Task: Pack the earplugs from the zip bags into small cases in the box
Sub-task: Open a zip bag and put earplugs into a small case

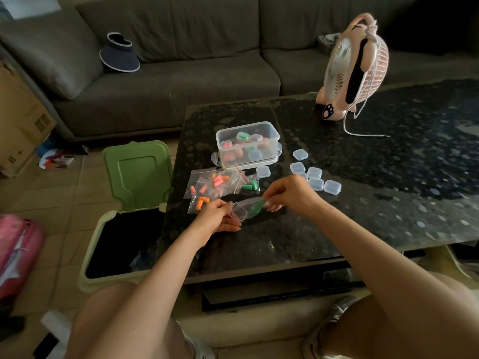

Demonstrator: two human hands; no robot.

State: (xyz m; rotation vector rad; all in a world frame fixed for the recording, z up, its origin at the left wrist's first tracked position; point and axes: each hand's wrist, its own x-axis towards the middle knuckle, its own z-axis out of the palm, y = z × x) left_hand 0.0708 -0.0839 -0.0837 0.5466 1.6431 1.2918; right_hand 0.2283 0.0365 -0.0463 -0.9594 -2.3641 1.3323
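Both hands hold one clear zip bag [242, 212] with green earplugs [256, 206] inside, just above the dark table. My left hand [216, 216] pinches its left end and my right hand [290, 194] grips its right end. Behind them lie several zip bags [207, 187] of pink and orange earplugs, plus one with green earplugs [250, 186]. A clear plastic box [247, 143] farther back holds filled small cases. Several empty clear small cases [315, 178] lie to the right of the box.
A pink desk fan [355, 68] with a white cord stands at the back of the table [388, 177]. A green-lidded bin [129, 211] stands open at the table's left edge. A grey sofa with a visor hat [120, 54] is behind.
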